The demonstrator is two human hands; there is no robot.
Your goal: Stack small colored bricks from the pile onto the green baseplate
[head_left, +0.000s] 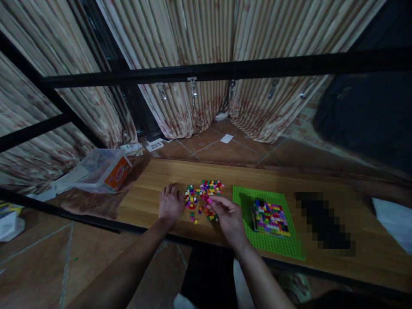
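Observation:
My right hand pinches a pink toy brick between thumb and fingertips, just over a scattered pile of small coloured bricks. On the wooden table, left of the pile, rests my left hand, palm down with fingers loosely bent and slightly apart; nothing shows in it. A green studded baseplate lies to the right of my right hand. On it sits a block built from many multicoloured bricks, several layers high. A few loose bricks lie nearer the table's front edge.
A clear plastic bin with an orange label stands on the floor, left of the table. A dark blurred-out patch lies right of the baseplate. Black metal bars cross in front of striped curtains. A white sheet is at far right.

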